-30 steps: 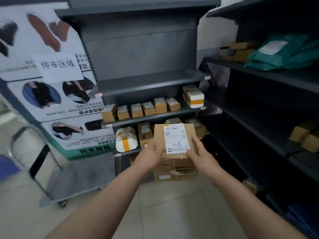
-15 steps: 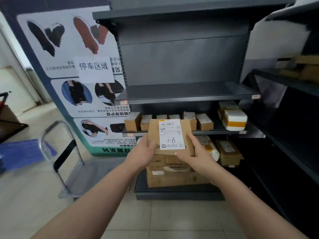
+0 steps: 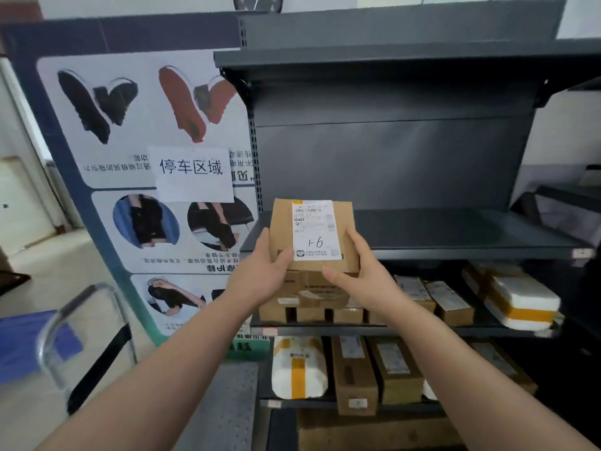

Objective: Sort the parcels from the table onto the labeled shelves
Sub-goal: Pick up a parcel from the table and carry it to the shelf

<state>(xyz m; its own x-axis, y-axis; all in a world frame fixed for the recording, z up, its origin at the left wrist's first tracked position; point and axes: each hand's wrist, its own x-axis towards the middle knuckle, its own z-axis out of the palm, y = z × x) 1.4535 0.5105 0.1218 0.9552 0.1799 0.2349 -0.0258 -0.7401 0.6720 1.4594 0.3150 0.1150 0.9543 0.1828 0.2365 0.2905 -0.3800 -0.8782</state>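
- L hand (image 3: 265, 275) + R hand (image 3: 361, 271) both curled partway, clamping one cardboard parcel (image 3: 283, 236) betw them; L thumb on its front-left face, R thumb along the bottom edge, fingers wrap behind.
- Parcel is held in the air at the front-left corner of the bare dark shelf (image 3: 455, 236), not resting on it. Flat brown corrugated box, squared edges.
- White shipping label (image 3: 316, 229) on parcel front: barcode up top, handwritten "1-6", smooth paper.
- Shelving unit (image 3: 390, 164) is dark grey matte metal w/ flat back panel.
- Shelf below: row of small brown boxes (image 3: 448, 302); white foam pkg w/ orange tape (image 3: 517, 304) at its right end.
- Poster board (image 3: 136, 177) left of the unit, glossy print; white paper sign (image 3: 194, 174) stuck on it.
- Metal trolley (image 3: 221, 415) at bottom left, dimpled deck, tube handle.
- Vs 0.5 s ago: parcel is higher, up from the small-box row to the bare shelf; same two-hand grip; view closer to the unit.
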